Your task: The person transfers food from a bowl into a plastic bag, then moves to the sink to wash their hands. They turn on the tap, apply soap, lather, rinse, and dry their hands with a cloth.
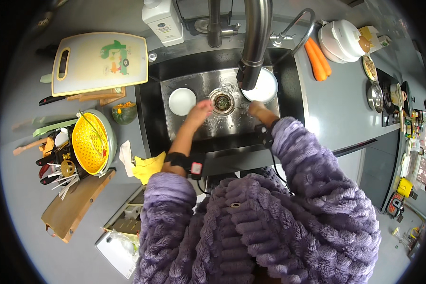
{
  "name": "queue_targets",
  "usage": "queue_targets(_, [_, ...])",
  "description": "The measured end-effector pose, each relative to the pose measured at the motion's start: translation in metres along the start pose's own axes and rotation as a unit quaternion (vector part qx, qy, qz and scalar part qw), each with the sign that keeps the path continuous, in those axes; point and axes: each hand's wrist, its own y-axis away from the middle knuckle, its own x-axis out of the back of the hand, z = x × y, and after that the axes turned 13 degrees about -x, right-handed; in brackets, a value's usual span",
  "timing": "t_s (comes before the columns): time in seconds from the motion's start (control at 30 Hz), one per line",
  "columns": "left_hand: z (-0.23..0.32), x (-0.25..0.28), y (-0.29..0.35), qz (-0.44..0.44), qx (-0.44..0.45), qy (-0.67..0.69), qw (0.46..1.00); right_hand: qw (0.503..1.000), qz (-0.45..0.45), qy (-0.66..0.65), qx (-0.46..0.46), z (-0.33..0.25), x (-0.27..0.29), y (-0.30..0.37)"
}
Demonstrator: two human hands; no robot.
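Observation:
My left hand [201, 110] is over the sink, between a small white bowl [182, 101] and the round drain [222, 102]. Its fingers look curled but are blurred, and no object shows in them. My right hand [259, 110] is closed at the near rim of a larger white bowl [263, 88], its fingertips hidden. This bowl is under the dark faucet [253, 57], which covers part of it. Wet marks and drops cover the floor of the steel sink [227, 124], and dark bits lie in the drain.
Left of the sink are a cutting board [90, 64], a cut pumpkin [124, 113], a yellow colander [89, 142] and a yellow cloth [148, 168]. A white bottle [163, 23] stands behind. Carrots [318, 60] and a white lidded pot [341, 41] are at the right.

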Motion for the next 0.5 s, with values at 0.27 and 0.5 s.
queue_targets(0.27, [0.039, -0.017, 0.014, -0.18, 0.003, -0.199, 0.963, 0.912, -0.102, -0.364, 0.16, -0.024, 0.084, 0.107])
queue_targets(0.5, [0.144, -0.042, 0.07, -0.275, -0.11, 0.267, 0.917, 0.57, -0.276, -0.63, 0.449, 0.009, 0.122, 0.192])
